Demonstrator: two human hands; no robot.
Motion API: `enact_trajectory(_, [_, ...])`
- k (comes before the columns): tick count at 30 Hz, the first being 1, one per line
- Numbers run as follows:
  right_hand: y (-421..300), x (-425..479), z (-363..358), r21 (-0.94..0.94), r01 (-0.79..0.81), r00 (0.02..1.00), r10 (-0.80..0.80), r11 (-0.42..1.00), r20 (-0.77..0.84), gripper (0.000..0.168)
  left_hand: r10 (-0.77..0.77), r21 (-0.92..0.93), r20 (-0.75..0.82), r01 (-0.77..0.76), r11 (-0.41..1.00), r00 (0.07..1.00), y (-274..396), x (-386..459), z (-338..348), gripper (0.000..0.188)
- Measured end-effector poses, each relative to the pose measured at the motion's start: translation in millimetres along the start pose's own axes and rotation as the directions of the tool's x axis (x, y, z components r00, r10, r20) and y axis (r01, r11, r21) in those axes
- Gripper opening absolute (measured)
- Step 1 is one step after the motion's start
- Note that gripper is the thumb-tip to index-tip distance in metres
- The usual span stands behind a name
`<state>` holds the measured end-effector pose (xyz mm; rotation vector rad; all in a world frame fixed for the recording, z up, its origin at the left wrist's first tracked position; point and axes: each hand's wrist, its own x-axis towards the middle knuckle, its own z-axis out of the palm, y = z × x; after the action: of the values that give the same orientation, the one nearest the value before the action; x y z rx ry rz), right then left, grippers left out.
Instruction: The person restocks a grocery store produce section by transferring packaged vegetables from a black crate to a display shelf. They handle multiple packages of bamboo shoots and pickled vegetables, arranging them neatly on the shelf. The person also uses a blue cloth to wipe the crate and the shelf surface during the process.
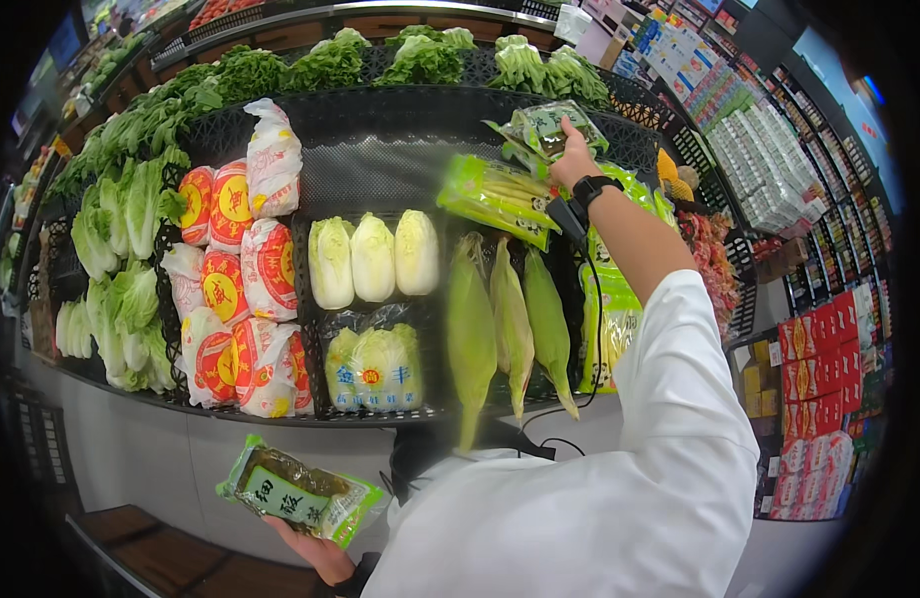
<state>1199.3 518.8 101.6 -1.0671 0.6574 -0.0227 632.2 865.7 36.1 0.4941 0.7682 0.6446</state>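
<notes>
My left hand [315, 552] holds a clear, green-edged bag of pickled vegetables [284, 489] from below, in front of the shelf. The bag bears writing. At the upper right, my right hand [574, 159] grips a similar dark-filled bag [547, 125], thumb on top and the other fingers mostly hidden. Beneath that hand lies a bright green pack of pale stalks [501, 196], tilted across the shelf. Ears of corn in husk [471, 321] lie below it, and more green packs [609, 321] are to their right.
Three napa cabbages [374, 258] stand above bagged baby cabbages [374, 374]. Wrapped heads in red and white [239, 299] and leafy greens [123, 329] fill the left. A black cable [596, 299] hangs from my right wrist. Stocked shelves [818, 359] rise at right.
</notes>
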Motion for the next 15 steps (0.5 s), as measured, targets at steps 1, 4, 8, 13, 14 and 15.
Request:
enact_trajectory(1, [0, 8, 0, -0.024, -0.038, 0.998, 0.037, 0.999, -0.049, 0.06, 0.002, -0.008, 0.003, -0.002, 1.0, 1.0, -4, -6, -2, 0.062])
enact_trajectory(4, [0, 11, 2, -0.056, -0.175, 0.968, 0.161, 0.983, -0.194, 0.07, -0.001, 0.015, -0.004, 0.001, 1.0, 1.0, -15, -26, -9, 0.061])
enact_trajectory(8, [0, 11, -4, -0.127, -0.244, 0.964, 0.226, 0.961, -0.143, 0.09, 0.027, -0.01, 0.042, -0.027, 1.0, 0.999, -30, -49, -5, 0.058])
enact_trajectory(13, [-21, 18, -23, -0.08, -0.349, 0.931, 0.355, 0.934, 0.088, 0.067, 0.003, -0.008, 0.14, -0.002, 1.0, 0.99, -42, -59, 13, 0.056])
enact_trajectory(14, [-24, 22, -31, -0.11, -0.326, 0.928, 0.34, 0.939, 0.151, 0.063, 0.0, -0.004, 0.144, 0.0, 1.0, 0.99, -44, -60, 20, 0.056])
enact_trajectory(15, [-27, 18, -34, -0.143, -0.302, 0.919, 0.328, 0.942, 0.219, 0.059, 0.005, -0.006, 0.143, -0.004, 1.0, 0.99, -46, -61, 27, 0.056])
